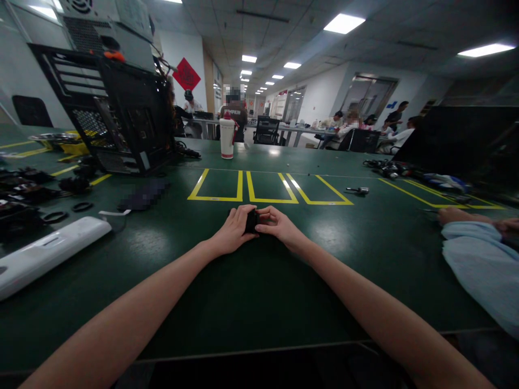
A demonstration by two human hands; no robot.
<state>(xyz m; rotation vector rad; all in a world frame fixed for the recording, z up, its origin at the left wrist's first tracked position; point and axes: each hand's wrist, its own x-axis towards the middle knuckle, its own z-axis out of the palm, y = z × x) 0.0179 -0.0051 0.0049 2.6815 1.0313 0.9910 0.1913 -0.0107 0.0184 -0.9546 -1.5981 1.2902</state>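
Between my two hands is a small black part point(252, 221), mostly covered by fingers, so its kind does not show. My left hand point(234, 229) wraps round it from the left, thumb along the near side. From the right, my right hand point(279, 226) pinches its other side with thumb and fingertips. Both hands are low over the green table point(251, 302), just in front of three yellow tape outlines point(244, 186). A screwdriver-like tool point(357, 190) with a dark shaft lies to the right of those outlines.
On the left stand an open black computer case point(117, 119), a white power strip point(52, 251) and black rings point(82, 206). A white tumbler point(227, 138) stands behind the outlines. At right, a co-worker's sleeved arm point(478, 259) rests by dark cables point(389, 168).
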